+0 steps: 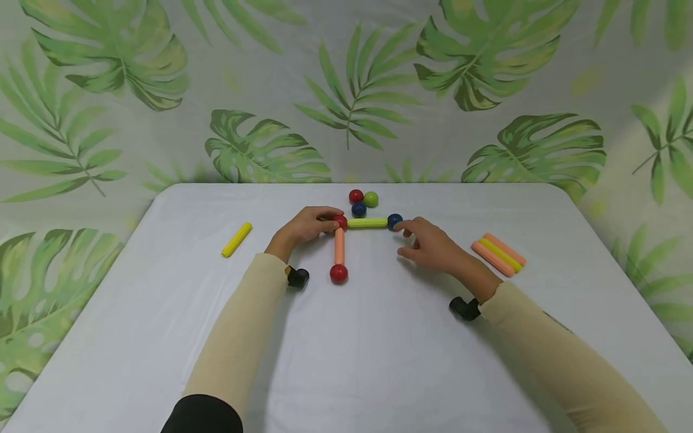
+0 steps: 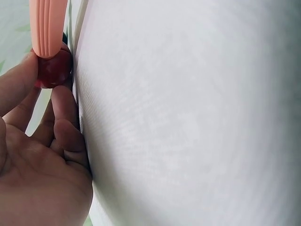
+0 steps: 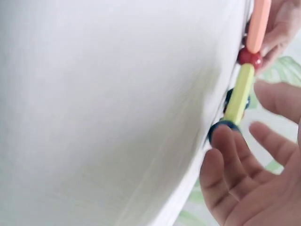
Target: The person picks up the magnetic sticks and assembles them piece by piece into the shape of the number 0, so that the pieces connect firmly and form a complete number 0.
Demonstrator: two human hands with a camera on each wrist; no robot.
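My left hand pinches a red ball between thumb and fingers. That ball is the corner of an L: a salmon stick runs from it toward me to a second red ball, and a yellow-green stick leads right to a dark blue ball. At the blue ball is my right hand, thumb apart and fingers loosely bent. In the right wrist view its fingertips overlap the blue ball, with the thumb well away from it.
Behind the L sit a loose red ball, a green ball and a blue ball. One yellow stick lies at left; salmon sticks with a yellow one between lie at right. A leaf-print cloth hangs behind the white table.
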